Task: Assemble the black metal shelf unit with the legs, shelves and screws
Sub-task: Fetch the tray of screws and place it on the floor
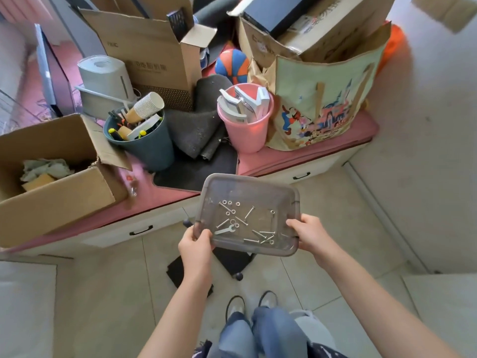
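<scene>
I'm standing, holding a see-through grey plastic tray [258, 182] out in front of me w/ both hands, above the tiled floor [335, 228]. My left hand [195, 244] grips the near left corner, thumb curled over the rim, fingers underneath. My right hand [308, 232] grips the near right edge the same way, thumb on top.

Inside the tray: loose screws [249, 212], some scattered mid-tray, some bunched toward the near right corner. Several small washers or nuts [233, 211] lie among them, can't tell which. A little flat wrench [224, 231] lies near my left thumb.

Under the tray, on the floor, black pieces [180, 272] partly hidden; can't tell what they are.

Ahead is a low bench w/ a pink cushion [309, 156] and drawers below. On it: an open cardboard box [51, 182] at left, a dark blue bucket [148, 148] stuffed w/ paper cups and tools, a pink bucket [247, 130] w/ white parts, a cartoon-print bag [322, 104], more boxes behind, a ball [232, 67].

My jeans [258, 332] and shoes show at the bottom.
</scene>
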### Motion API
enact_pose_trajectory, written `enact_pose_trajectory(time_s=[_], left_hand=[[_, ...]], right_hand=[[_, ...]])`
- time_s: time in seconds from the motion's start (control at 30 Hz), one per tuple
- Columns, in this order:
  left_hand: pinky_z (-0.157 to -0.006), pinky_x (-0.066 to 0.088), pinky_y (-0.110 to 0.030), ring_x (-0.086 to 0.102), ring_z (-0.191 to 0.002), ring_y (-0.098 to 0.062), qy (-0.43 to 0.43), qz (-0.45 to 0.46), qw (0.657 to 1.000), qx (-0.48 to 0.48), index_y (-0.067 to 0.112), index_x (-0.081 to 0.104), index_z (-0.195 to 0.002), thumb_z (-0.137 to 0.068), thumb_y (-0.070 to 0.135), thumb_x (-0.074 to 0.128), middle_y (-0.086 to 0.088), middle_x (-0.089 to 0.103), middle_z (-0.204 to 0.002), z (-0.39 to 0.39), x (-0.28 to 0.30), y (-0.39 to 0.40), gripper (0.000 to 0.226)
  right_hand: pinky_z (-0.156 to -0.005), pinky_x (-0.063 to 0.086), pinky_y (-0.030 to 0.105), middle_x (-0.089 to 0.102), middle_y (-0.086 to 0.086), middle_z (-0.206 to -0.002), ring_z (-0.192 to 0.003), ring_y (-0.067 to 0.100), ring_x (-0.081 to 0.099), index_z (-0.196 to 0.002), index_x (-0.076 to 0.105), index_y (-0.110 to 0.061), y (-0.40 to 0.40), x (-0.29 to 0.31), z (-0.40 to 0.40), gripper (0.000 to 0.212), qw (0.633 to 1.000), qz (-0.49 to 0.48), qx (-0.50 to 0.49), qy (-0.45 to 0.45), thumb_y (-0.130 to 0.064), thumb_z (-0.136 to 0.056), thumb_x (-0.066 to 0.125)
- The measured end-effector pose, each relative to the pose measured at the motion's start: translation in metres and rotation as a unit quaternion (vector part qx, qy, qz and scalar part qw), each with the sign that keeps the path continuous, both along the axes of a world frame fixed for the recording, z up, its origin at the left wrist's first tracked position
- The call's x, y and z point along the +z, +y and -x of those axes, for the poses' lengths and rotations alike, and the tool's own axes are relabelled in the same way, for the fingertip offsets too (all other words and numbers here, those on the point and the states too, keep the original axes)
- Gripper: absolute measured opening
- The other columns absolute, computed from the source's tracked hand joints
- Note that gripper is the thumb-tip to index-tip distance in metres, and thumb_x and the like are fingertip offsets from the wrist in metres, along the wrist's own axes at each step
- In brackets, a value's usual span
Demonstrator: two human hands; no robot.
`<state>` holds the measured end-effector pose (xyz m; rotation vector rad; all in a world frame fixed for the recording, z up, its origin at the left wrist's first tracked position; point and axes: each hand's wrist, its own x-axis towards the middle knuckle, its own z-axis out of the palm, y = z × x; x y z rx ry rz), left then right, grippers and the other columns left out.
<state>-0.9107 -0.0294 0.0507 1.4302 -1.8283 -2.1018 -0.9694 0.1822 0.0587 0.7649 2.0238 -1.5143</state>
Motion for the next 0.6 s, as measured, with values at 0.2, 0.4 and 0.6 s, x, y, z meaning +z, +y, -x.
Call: enact_pose_trajectory(time_s=[0.2, 0.4, 0.6], left_hand=[[-0.094, 0.056, -0.041, 0.064, -0.093, -0.020, -0.013, -0.002, 1.000, 0.014, 0.018, 0.063, -0.104, -0.098, 0.000, 0.049, -0.001, 0.065, -0.095, 0.042, -0.008, 0.023, 0.024], [-0.099, 0.054, -0.046, 0.065, -0.101, -0.026, -0.025, 0.005, 0.998, 0.057, 0.021, 0.064, -0.094, -0.098, 0.000, 0.049, -0.003, 0.065, -0.096, 0.079, -0.016, 0.068, 0.026], [-0.097, 0.054, -0.045, 0.065, -0.105, -0.027, -0.046, 0.026, 0.991, 0.125, 0.015, 0.067, -0.107, -0.097, 0.002, 0.049, -0.006, 0.067, -0.101, 0.128, -0.053, 0.136, 0.024]], right_hand=[[-0.054, 0.056, 0.028, 0.061, 0.014, -0.086, -0.063, 0.021, 0.063, -0.102, 0.061, 0.001, 0.022, -0.006, 0.044, 0.012, 1.000, 0.008, 0.016, -0.010, -0.004, -0.095, 0.052], [-0.045, 0.052, 0.022, 0.064, 0.014, -0.091, -0.066, 0.020, 0.064, -0.106, 0.063, 0.001, 0.063, -0.017, 0.100, 0.015, 0.997, 0.033, 0.069, -0.029, -0.003, -0.095, 0.053], [-0.054, 0.055, 0.027, 0.059, 0.014, -0.091, -0.071, 0.024, 0.061, -0.109, 0.061, 0.006, 0.118, -0.060, 0.173, 0.020, 0.990, 0.024, 0.130, -0.043, -0.003, -0.095, 0.051]])
